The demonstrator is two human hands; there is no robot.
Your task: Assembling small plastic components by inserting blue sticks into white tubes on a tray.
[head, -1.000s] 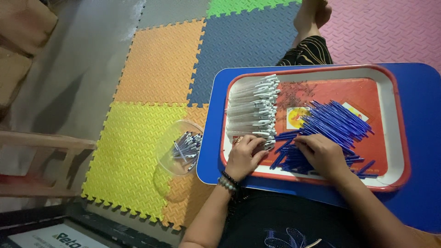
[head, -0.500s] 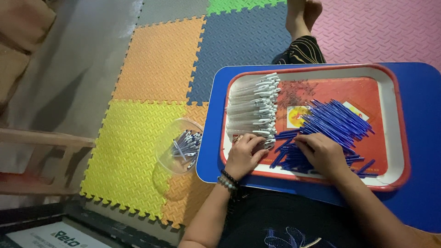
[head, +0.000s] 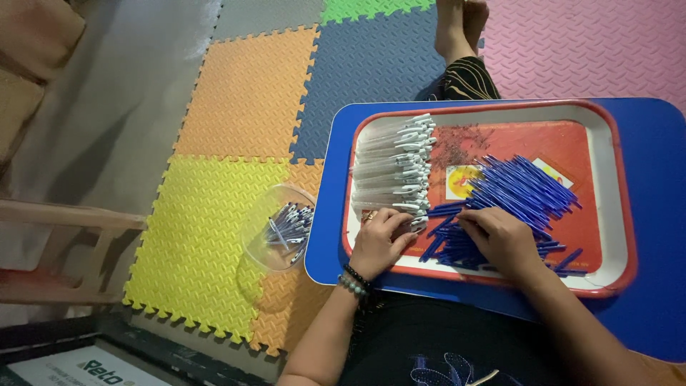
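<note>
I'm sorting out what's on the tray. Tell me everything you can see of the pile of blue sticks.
The pile of blue sticks is a loose heap of thin, straight, dark blue rods, plastic by the look, lying mostly diagonal on the red floor of the tray. A few strays spread toward the tray's near rim. The right hand rests on the pile's near-left part; the left hand lies just beside it. White pen barrels sit stacked to its left.

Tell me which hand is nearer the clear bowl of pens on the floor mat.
Left. The left hand rests at the tray's near-left corner, just right of the clear bowl. The right hand lies farther right, on the blue refills.
</note>
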